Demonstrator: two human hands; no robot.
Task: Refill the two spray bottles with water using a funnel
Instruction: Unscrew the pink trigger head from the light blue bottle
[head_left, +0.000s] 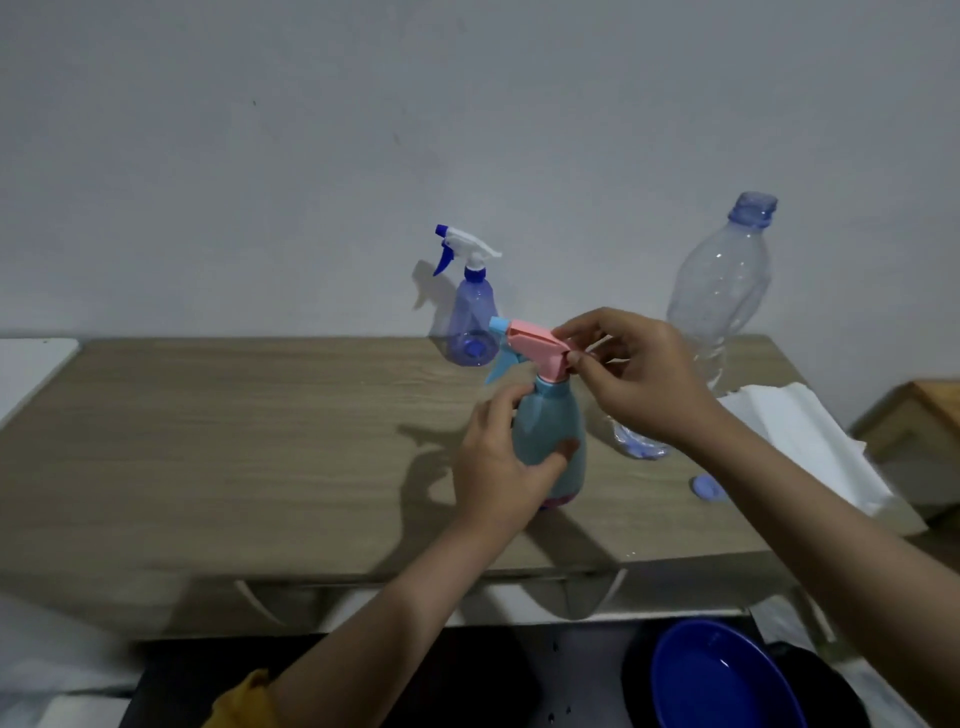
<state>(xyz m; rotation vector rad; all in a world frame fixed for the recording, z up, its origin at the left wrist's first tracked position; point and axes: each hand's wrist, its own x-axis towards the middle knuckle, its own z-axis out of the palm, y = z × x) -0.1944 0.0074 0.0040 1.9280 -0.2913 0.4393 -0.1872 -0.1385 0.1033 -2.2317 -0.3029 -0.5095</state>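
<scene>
A teal spray bottle (550, 421) with a pink trigger head (535, 345) stands on the wooden table (234, 441). My left hand (498, 462) grips its body. My right hand (628, 374) pinches the back of the pink head with its fingertips. Behind it, at the table's far edge, stands a translucent blue spray bottle (470, 317) with a white and blue trigger. A large clear water bottle (722, 291) with its cap off stands at the right, partly hidden by my right hand. Its blue cap (707, 488) lies on the table. No funnel shows.
White paper towels (800, 436) lie at the table's right end. A blue basin (722, 680) sits below the table's front edge at the lower right. A wooden piece of furniture (919, 415) stands further right. The wall is close behind the table.
</scene>
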